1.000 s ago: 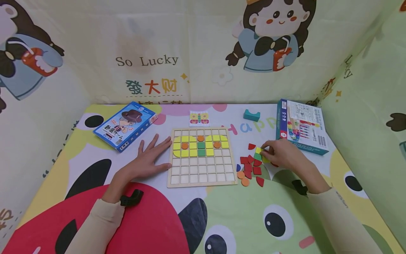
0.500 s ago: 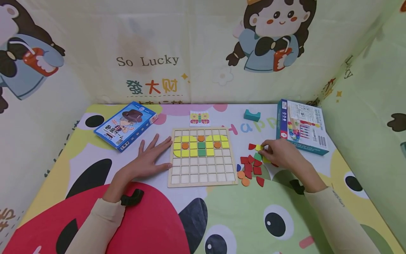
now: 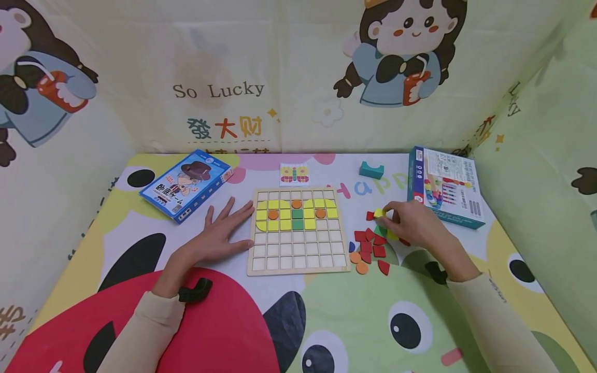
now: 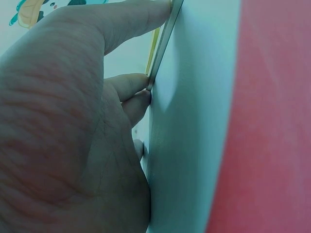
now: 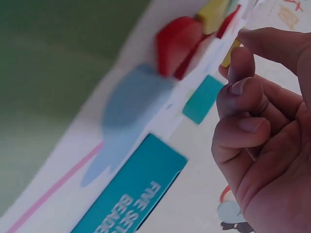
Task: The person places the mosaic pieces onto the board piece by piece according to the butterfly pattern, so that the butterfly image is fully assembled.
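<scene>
The right hand (image 3: 412, 223) pinched a yellow tile (image 3: 379, 213) between thumb and forefinger, its other fingers curled in; whether the tile cleared the surface (image 3: 326, 305) was hard to tell. A green tile (image 3: 380, 231) lay just under its fingertips, with red tiles (image 3: 366, 247) to its near left and orange discs (image 3: 361, 268) past those, towards the board (image 3: 285, 249). The teal box (image 3: 450, 186) sat just beyond the hand, its near edge close to the knuckles.

The left hand (image 3: 212, 235) was spread wide, fingertips and thumb at the board's left edge; the blue box (image 3: 186, 184) lay beyond its fingers, apart from them.

Both sleeves (image 3: 496, 321) slanted inward from the near side, the backs of the hands upward.
</scene>
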`<action>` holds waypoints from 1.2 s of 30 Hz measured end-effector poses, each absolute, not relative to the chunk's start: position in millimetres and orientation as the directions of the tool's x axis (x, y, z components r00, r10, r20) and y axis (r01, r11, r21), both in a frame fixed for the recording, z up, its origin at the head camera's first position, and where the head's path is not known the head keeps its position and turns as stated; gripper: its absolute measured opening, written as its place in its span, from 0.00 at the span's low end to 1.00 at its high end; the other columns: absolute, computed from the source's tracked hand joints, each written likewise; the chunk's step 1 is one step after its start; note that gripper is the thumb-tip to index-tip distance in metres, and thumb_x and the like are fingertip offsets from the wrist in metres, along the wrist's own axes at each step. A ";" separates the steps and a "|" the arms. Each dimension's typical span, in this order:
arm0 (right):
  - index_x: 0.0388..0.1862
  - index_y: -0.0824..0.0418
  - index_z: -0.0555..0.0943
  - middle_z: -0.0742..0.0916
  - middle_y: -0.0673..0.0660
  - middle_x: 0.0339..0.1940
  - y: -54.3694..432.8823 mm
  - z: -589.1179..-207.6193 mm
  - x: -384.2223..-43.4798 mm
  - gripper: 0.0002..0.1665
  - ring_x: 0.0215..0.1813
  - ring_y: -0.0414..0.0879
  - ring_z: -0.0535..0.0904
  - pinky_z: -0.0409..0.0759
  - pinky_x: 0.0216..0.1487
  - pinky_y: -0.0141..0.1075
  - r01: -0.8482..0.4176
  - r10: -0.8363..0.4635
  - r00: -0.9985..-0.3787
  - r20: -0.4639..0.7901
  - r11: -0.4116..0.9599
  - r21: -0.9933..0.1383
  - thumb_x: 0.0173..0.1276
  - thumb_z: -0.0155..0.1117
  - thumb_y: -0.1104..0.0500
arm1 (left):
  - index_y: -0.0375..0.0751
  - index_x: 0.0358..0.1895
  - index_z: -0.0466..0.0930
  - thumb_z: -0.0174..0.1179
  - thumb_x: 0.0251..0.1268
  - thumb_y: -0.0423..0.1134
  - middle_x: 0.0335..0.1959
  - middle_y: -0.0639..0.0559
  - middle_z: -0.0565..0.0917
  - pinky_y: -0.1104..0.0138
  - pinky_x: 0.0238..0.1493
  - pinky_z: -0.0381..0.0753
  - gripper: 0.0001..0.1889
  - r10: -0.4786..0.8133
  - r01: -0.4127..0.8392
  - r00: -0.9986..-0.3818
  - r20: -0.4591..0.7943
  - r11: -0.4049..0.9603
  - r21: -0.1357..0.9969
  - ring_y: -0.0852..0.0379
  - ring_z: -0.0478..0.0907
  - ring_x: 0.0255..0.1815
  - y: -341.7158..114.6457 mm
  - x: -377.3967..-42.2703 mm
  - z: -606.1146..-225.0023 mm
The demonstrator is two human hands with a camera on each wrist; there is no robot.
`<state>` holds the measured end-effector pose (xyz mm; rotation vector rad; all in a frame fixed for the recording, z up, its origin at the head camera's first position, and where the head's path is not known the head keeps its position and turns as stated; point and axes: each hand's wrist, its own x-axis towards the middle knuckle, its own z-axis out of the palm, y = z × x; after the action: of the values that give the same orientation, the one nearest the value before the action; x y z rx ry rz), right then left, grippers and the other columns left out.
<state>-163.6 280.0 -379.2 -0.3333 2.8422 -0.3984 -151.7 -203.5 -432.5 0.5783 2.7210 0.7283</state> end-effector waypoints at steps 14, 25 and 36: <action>0.59 0.60 0.87 0.85 0.49 0.25 205.4 -380.0 -163.5 0.21 0.27 0.41 0.75 0.75 0.30 0.31 -0.402 -0.453 -0.881 -0.135 0.869 -0.290 0.73 0.72 0.51 | 0.55 0.87 0.51 0.64 0.66 0.64 0.90 0.51 0.50 0.28 0.80 0.17 0.51 0.442 0.308 -0.885 -0.150 0.794 0.524 0.37 0.28 0.91 -202.9 -152.9 -433.6; 0.64 0.58 0.86 0.83 0.49 0.25 166.3 -383.6 -165.0 0.25 0.27 0.42 0.75 0.74 0.28 0.31 -0.448 -0.498 -0.850 -0.174 0.855 -0.261 0.73 0.73 0.49 | 0.55 0.87 0.51 0.64 0.65 0.65 0.90 0.50 0.50 0.27 0.80 0.18 0.51 0.438 0.304 -0.885 -0.154 0.798 0.521 0.37 0.28 0.91 -202.1 -152.3 -433.5; 0.63 0.55 0.87 0.82 0.49 0.24 160.7 -385.6 -164.1 0.23 0.26 0.42 0.74 0.70 0.25 0.30 -0.493 -0.529 -0.834 -0.158 0.842 -0.219 0.72 0.74 0.49 | 0.56 0.87 0.51 0.64 0.65 0.66 0.90 0.50 0.50 0.27 0.80 0.18 0.51 0.434 0.299 -0.887 -0.159 0.802 0.518 0.37 0.28 0.91 -202.6 -152.6 -433.2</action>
<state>-164.1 160.7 -385.6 -0.7885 2.8089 -0.2493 -152.6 -202.6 -433.2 0.5646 2.7197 0.7159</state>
